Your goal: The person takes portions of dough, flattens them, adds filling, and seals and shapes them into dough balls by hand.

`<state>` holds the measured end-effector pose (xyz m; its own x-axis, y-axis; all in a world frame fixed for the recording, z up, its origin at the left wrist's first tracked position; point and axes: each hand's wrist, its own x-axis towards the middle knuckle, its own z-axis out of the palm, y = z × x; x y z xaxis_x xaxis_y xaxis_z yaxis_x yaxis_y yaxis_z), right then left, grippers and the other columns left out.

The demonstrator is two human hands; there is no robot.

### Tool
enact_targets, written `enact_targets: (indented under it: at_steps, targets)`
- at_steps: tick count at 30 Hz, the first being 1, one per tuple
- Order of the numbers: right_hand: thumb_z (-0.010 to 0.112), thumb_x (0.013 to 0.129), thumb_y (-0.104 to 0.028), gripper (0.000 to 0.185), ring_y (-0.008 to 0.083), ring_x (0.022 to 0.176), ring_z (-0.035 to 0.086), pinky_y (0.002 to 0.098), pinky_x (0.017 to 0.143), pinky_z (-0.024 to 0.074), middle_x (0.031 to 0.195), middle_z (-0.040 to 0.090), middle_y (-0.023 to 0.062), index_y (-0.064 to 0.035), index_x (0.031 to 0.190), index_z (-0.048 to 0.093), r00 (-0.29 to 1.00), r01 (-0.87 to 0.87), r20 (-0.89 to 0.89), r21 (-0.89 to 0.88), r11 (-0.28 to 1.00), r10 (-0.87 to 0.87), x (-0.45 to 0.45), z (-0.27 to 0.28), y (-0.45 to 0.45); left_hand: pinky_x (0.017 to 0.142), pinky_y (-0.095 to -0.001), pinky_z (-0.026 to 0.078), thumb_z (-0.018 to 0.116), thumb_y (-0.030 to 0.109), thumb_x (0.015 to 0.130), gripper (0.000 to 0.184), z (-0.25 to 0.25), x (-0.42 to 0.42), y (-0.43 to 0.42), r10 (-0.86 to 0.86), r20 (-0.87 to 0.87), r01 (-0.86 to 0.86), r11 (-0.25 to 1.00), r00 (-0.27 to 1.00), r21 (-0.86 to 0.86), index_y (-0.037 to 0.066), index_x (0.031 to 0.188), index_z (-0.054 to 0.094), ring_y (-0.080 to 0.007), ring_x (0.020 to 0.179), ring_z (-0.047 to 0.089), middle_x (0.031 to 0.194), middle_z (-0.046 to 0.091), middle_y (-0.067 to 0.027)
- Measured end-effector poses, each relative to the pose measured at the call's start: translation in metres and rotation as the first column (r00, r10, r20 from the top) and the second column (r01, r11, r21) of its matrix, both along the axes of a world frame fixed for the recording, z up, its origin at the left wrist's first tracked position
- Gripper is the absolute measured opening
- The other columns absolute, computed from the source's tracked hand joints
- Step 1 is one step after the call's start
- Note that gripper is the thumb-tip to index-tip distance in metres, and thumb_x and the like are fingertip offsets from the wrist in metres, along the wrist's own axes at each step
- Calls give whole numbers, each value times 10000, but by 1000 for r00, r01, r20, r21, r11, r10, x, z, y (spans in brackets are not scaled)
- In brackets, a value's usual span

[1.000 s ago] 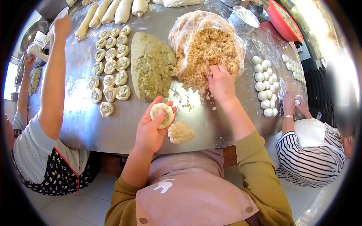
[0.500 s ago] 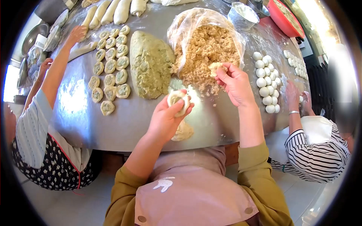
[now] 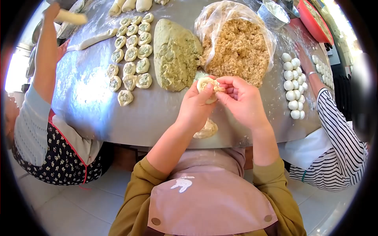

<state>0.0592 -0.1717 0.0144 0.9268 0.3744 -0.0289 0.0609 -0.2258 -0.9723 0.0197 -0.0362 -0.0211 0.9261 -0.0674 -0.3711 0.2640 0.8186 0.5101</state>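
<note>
My left hand holds a round dough piece with filling in its hollow, thumb on the near side. Against its right edge, my right hand pinches a pale crumbly lump of filling; the fingers partly hide it. Just beyond both hands lies a heap of orange-brown crumbly filling in a clear plastic bag. Left of it rests a large greenish mass of filling. A loose lump of dough sits below my hands near the table's edge.
Several filled dough rounds stand in rows on the metal table. White balls, a metal bowl and a red bowl are to the right. Co-workers reach in from both sides; the left one lifts a blurred pale roll.
My right hand has brought the crumbly lump from the heap to the dough piece in my left hand. The left co-worker has raised a pale roll; the right one's arm reaches farther forward.
</note>
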Motion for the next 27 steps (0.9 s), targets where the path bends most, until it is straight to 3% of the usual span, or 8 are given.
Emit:
enact_targets:
  at_steps: [2,8,14,20,21,23,25,27]
  targets:
    - [672,813,-13,215,172,779,657,287,692,527,922,659,100,-31,1027,657,999,2,-42,1,1000,-2,2,2,-3,950,-357,445,456,161,1002,322,3,1,0,12,-28,-11,999,1000,34,44,1302,435,-208,1110,547,1193,552,-99]
    - [627,820,23,304,208,768,675,278,710,536,907,677,124,-48,1116,609,932,60,361,-230,971,28,-5,4,18,956,-369,450,464,166,999,317,4,0,2,-47,9,45,990,999,131,41,1289,444,-194,1093,556,1189,555,-95]
    - [695,830,-101,378,257,856,672,314,753,536,964,677,127,-35,1181,572,998,44,44,120,992,-50,-5,7,6,998,-387,433,488,155,981,349,8,-4,16,-1,21,2,999,1000,-52,22,1301,445,-213,1118,552,1200,554,-110]
    - [719,743,-485,785,386,1211,477,453,1018,388,1299,504,200,0,1301,457,761,-98,596,-284,954,256,-4,-3,-4,981,-419,454,465,264,977,405,8,-12,17,-120,79,129,984,990,-125,22,1302,449,-242,1135,555,1221,565,-118]
    - [682,760,-509,780,403,1222,454,460,1039,358,1294,489,222,19,1286,449,710,-78,663,-261,962,238,-7,-13,0,782,-324,533,455,249,981,366,4,-15,12,-102,-35,99,993,994,-70,46,1285,468,-178,955,605,1206,578,-89]
    - [671,800,-422,694,396,1252,435,481,1065,336,1303,483,219,26,1277,438,728,-94,653,-211,973,211,-11,-22,4,390,-139,318,442,176,979,318,20,-18,5,-66,-140,52,994,988,-96,71,1278,469,-46,587,454,1118,592,-38]
    - [640,839,-293,518,390,1247,450,485,1031,364,1274,521,180,5,1234,487,733,-63,649,-233,970,204,-13,-27,4,450,-146,382,429,53,962,334,10,-20,9,-100,-87,84,983,991,-165,72,1294,467,-48,662,507,1112,585,-32]
    - [614,862,-210,393,385,1237,469,483,1019,377,1219,569,153,-1,1180,517,667,-20,731,-179,984,147,-17,-28,11,653,-203,513,409,147,994,322,-1,-21,10,-106,-16,104,992,994,-76,80,1305,451,-113,878,591,1179,569,-48]
